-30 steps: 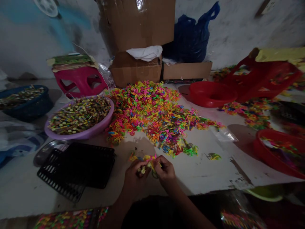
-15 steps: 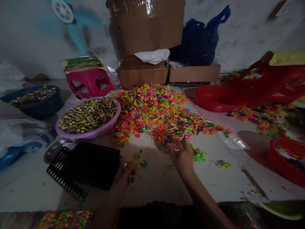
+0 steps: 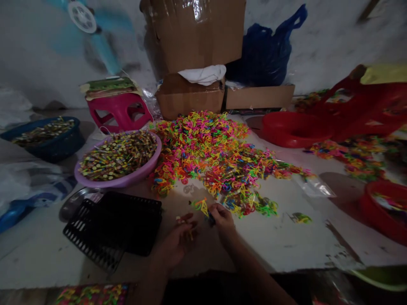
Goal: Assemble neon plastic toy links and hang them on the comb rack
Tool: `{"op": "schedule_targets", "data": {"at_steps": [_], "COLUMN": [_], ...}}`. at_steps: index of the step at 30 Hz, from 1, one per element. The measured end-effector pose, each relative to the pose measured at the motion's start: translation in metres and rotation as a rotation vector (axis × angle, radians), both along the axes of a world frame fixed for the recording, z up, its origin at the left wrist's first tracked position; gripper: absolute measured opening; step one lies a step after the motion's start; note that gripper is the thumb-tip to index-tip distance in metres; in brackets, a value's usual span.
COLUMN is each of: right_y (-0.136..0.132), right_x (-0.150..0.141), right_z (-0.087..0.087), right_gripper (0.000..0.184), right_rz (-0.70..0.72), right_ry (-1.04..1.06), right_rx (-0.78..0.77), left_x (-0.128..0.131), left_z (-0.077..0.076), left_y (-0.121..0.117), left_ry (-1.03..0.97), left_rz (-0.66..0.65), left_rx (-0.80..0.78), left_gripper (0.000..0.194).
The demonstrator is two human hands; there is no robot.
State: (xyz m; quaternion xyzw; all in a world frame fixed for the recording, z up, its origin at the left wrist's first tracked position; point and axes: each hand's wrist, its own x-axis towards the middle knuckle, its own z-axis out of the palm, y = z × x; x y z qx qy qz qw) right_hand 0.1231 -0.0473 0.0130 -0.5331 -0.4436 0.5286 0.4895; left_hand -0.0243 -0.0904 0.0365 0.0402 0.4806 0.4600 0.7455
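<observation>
My right hand (image 3: 223, 220) is closed in a pinch on small bright plastic pieces (image 3: 201, 206), yellow, orange and green, that stick out past its fingertips above the table. Beside it on the left, my left hand (image 3: 178, 237) has its fingers curled around a few small stick-like pieces (image 3: 190, 235); whitish and yellow ends show, but their exact kind is too dim to tell. A large heap of loose neon plastic pieces (image 3: 203, 144), many with loops, spreads over the table beyond both hands.
A lilac basin (image 3: 152, 167) full of short patterned sticks stands left of the heap, behind black plastic trays (image 3: 136, 224). Red basins (image 3: 276, 131) stand at the right. Cardboard boxes (image 3: 190, 99) and a pink stool (image 3: 119, 108) line the back. The white table (image 3: 286, 250) ends just before me.
My right hand has drawn back from the heap toward my left hand and now holds plastic pieces up. My left hand has moved slightly right, and the looped pieces are no longer at its fingertips.
</observation>
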Motion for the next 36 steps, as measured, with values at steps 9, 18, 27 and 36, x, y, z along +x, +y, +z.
{"op": "schedule_targets", "data": {"at_steps": [9,18,27,36], "right_y": [-0.016,-0.018,-0.028,-0.03], "right_x": [0.006,0.017,0.02,0.018], "right_z": [0.02,0.028,0.048,0.051], "right_gripper": [0.041,0.033,0.036,0.035], "right_rz": [-0.031,0.024,0.059,0.047], "right_ry": [0.013,-0.074,-0.157,-0.214], "right_rx": [0.128,0.171,0.127,0.185], "left_x": [0.028,0.032,0.032,0.033], "left_z": [0.012,0.025,0.029,0.028], "left_y": [-0.003,-0.004,-0.01,-0.012], "left_ry": [0.372,0.614,0.684,0.479], "left_rz": [-0.224,-0.369,-0.291,-0.258], "left_rx": [0.327,0.367,0.464,0.395], "left_gripper": [0.041,0.044,0.04,0.038]}}
